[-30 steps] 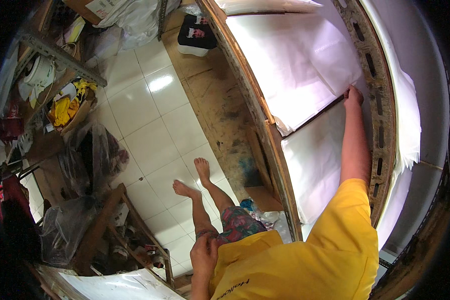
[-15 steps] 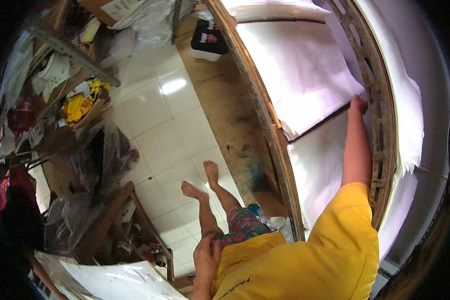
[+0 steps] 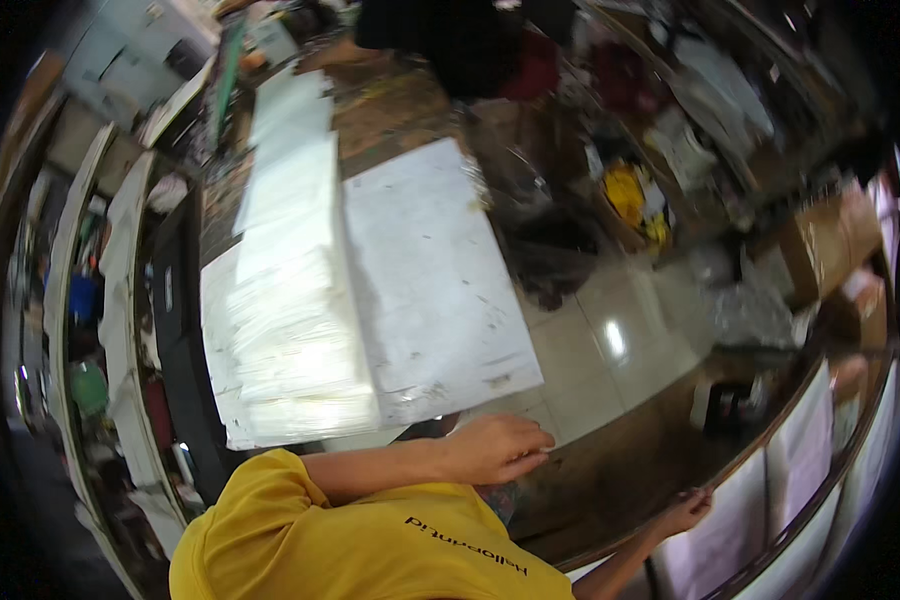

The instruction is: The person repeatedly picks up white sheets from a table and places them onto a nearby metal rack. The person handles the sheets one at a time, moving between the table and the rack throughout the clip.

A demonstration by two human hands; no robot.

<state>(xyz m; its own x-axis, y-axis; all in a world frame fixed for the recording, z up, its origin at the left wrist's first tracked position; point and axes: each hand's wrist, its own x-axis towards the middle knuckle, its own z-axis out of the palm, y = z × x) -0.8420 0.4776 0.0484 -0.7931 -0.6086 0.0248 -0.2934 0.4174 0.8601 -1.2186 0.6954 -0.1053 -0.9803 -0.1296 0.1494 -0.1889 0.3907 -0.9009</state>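
Note:
My left hand (image 3: 498,447) hangs in front of my body, forearm crossing my yellow shirt. Its fingers are loosely bent with the thumb apart, and nothing shows in them. Just beyond is a worktable with a marked white board (image 3: 440,290) on it. A tall stack of pale paper sheets (image 3: 300,320) lies along the board's left part. To the right, my right hand (image 3: 686,510) is at the edge of the shelf rack, by the wooden rail (image 3: 745,455) and upright-looking white sheets (image 3: 708,540). Blur hides how its fingers are set.
Shelves with mixed goods (image 3: 120,300) line the left side. A cardboard box (image 3: 820,245) and clear plastic wrap (image 3: 755,315) lie at the right. Tiled floor (image 3: 610,340) shows between table and rack. A dark object (image 3: 730,405) sits on the brown lower board.
My view has swung left from the rack to the worktable. My right hand has come back from the white sheets deep in the rack to its edge. My left hand has lifted across my body.

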